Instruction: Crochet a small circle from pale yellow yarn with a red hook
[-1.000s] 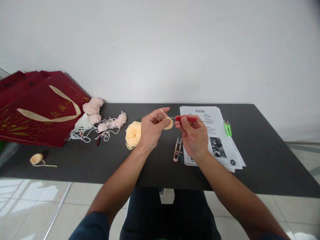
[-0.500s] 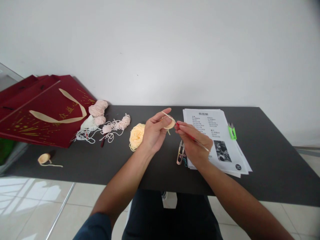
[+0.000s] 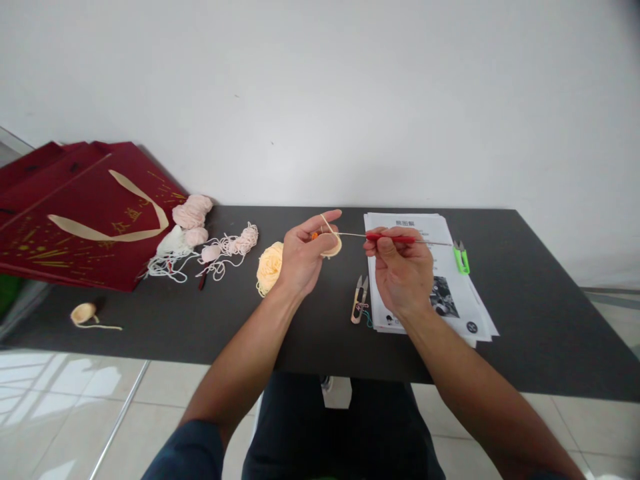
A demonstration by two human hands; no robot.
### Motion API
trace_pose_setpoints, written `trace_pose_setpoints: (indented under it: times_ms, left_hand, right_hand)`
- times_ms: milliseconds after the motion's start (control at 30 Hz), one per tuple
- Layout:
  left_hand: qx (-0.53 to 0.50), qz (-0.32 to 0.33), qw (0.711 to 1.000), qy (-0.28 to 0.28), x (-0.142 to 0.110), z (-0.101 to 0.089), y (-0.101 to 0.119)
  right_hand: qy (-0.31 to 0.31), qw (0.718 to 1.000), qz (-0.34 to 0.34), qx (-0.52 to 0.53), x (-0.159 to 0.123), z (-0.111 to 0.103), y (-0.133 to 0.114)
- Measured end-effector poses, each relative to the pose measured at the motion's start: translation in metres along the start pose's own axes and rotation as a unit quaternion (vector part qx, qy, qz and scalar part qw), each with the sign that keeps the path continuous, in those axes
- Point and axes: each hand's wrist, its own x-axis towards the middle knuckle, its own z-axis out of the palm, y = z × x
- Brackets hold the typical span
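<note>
My left hand [image 3: 306, 257] pinches a small round cream crochet piece [image 3: 332, 248], with a strand of yarn running up over its raised index finger. Something small and orange shows by its fingers. In my right hand [image 3: 404, 270] is a red-handled crochet hook [image 3: 393, 237], held level, its thin shaft pointing left toward the piece. A pale line spans the gap between the piece and the handle; where shaft ends and yarn begins I cannot tell. Beside my left wrist lies a yellow ball of yarn [image 3: 270, 267], partly hidden by the hand.
Printed sheets [image 3: 445, 267] lie under my right hand, with green thread snips [image 3: 461, 257] at their right edge and pale snips [image 3: 359, 300] at their left. Leftward are pink and white yarn [image 3: 193, 212], dark red bags [image 3: 90, 220] and a small cream crochet cup [image 3: 84, 313].
My right hand has moved right, away from my left hand, and the hook has turned from slanting to level. My left hand still holds the crochet piece. The view has shifted slightly.
</note>
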Motion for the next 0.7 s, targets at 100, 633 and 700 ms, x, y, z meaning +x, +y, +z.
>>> trace_pose_setpoints:
  times_ms: [100,633,700]
  left_hand:
    - [-0.004,0.0,1.0,-0.015,0.0008,-0.0014,0.0012]
    - [-0.06,-0.091,0.991,-0.073,0.0042,-0.0096,0.0041]
    - [-0.05,-0.078,0.992,-0.083,0.0034,-0.0101,0.0034]
  right_hand:
    - [-0.005,0.999,-0.021,-0.026,-0.0008,0.0007,-0.0013]
    - [-0.053,0.996,0.071,-0.013,0.006,-0.0067,-0.0061]
    - [-0.048,0.992,0.114,0.014,0.0071,-0.008,-0.004]
